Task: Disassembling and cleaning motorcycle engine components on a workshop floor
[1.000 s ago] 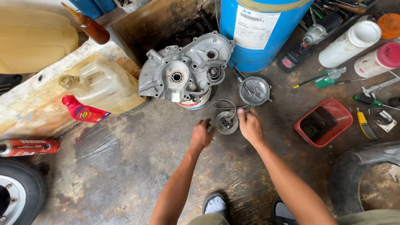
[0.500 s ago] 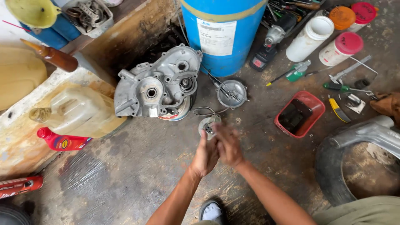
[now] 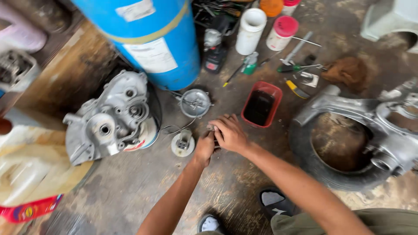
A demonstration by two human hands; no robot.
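Since 0.5 s ago the 2 hands have drawn slightly away from the small round white metal disc (image 3: 183,143), which now lies on the stained concrete floor (image 3: 130,191) just left of them. The left hand (image 3: 204,147) and right hand (image 3: 230,133) press together, fingers curled narrowly around a small metal part (image 3: 211,128); what kind, I cannot tell. A grey cast-metal engine case (image 3: 109,119) sits further left, a red rectangular plastic tray of dark oil (image 3: 261,104) just right

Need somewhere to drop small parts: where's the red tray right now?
In the head view, the red tray sits on the floor just beyond the right hand, between the round metal cover and the tyre.
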